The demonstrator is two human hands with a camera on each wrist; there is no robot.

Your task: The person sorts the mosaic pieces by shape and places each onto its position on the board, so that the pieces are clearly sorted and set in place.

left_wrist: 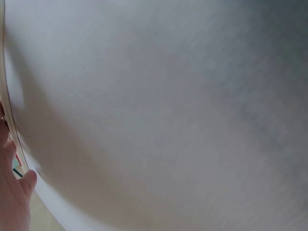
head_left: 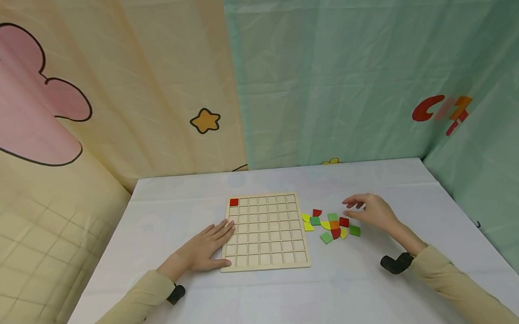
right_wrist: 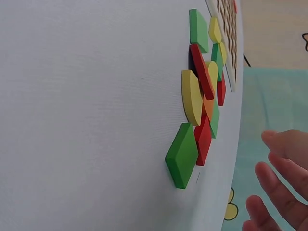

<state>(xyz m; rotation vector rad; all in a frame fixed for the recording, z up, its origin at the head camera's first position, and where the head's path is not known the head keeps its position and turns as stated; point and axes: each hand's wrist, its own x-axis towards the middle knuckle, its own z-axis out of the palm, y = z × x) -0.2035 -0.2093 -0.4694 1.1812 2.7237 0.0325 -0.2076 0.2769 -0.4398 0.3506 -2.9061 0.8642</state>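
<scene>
A wooden grid board (head_left: 266, 267) lies on the table with a red square tile (head_left: 233, 202) in its far left cell. My left hand (head_left: 206, 246) rests flat along the board's left edge, fingers spread and fingertips on the frame. Right of the board is a loose cluster of colored tiles, among them a green tile (head_left: 355, 231), a red tile (head_left: 344, 222), an orange tile (head_left: 334, 225) and a yellow curved piece (head_left: 343, 233). Just right of this cluster, my right hand (head_left: 374, 211) hovers with loosely bent fingers and nothing between them. The left wrist view shows mostly tablecloth.
A white cloth covers the table (head_left: 283, 306). Behind it hangs a printed curtain (head_left: 325, 82), which also runs down both sides. Some tiles overlap or lean on each other, such as the tilted red tile (right_wrist: 202, 72). Yellow pieces (head_left: 308, 226) lie right beside the board's right edge.
</scene>
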